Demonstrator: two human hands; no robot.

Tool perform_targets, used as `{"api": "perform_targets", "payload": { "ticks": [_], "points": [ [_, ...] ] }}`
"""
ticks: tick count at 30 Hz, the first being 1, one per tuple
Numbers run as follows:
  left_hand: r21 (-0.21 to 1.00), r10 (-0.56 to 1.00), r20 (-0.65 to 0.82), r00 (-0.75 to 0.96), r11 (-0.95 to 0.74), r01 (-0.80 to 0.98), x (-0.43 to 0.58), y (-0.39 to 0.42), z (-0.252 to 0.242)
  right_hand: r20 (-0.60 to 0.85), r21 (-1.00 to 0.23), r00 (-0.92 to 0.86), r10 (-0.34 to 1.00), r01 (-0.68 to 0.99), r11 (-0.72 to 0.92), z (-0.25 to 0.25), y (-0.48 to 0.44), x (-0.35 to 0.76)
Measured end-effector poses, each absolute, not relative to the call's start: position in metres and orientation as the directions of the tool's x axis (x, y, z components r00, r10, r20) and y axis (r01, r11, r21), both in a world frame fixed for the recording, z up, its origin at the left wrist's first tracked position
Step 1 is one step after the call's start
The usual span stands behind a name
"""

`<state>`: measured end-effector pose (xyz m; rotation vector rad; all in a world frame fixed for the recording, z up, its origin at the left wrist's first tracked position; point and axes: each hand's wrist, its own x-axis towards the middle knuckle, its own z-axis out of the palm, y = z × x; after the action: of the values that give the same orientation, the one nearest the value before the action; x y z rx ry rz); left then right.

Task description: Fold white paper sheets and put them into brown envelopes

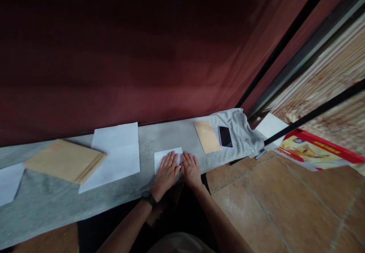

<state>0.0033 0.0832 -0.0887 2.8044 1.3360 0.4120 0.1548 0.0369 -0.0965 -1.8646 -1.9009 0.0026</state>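
Observation:
A small folded white paper (164,155) lies on the grey cloth-covered table (159,135) in front of me. My left hand (167,173) rests flat on it, fingers stretched out together, a dark watch on the wrist. My right hand (190,169) lies flat beside it, fingers extended, touching the paper's right edge. Neither hand grips anything.
A white sheet (115,154) and a stack of tan envelopes (64,159) lie to the left. A single tan envelope (207,136) and a phone (225,136) lie to the right. A dark red wall stands behind. Tiled floor and a red-yellow box (310,150) are at right.

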Motion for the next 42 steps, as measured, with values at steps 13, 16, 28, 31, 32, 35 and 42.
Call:
{"api": "perform_targets", "payload": {
  "ticks": [13, 16, 28, 31, 32, 35, 42],
  "points": [
    [0.118, 0.854, 0.194, 0.482, -0.509, 0.853, -0.012, 0.086, -0.089, 0.375, -0.334, -0.124, 0.919, 0.907, 0.259, -0.094, 0.007, 0.164],
    [0.142, 0.785, 0.196, 0.587, -0.615, 0.776, 0.007, 0.086, -0.085, 0.361, -0.331, -0.117, 0.925, 0.911, 0.245, -0.095, 0.006, 0.165],
    [0.185, 0.756, 0.193, 0.626, -0.654, 0.733, 0.030, 0.113, -0.090, 0.352, -0.337, -0.088, 0.932, 0.917, 0.214, -0.097, 0.008, 0.162],
    [0.182, 0.758, 0.192, 0.623, -0.651, 0.737, 0.031, 0.114, -0.091, 0.352, -0.334, -0.087, 0.932, 0.919, 0.211, -0.099, 0.008, 0.162],
    [0.182, 0.761, 0.191, 0.620, -0.648, 0.739, 0.031, 0.113, -0.091, 0.352, -0.330, -0.086, 0.932, 0.920, 0.210, -0.099, 0.008, 0.162],
    [0.184, 0.776, 0.187, 0.603, -0.630, 0.754, 0.031, 0.113, -0.091, 0.353, -0.318, -0.086, 0.932, 0.926, 0.205, -0.099, 0.008, 0.162],
    [0.171, 0.802, 0.209, 0.559, -0.593, 0.787, 0.014, 0.110, -0.087, 0.342, -0.309, -0.091, 0.935, 0.929, 0.204, -0.095, 0.007, 0.163]
  ]
}}
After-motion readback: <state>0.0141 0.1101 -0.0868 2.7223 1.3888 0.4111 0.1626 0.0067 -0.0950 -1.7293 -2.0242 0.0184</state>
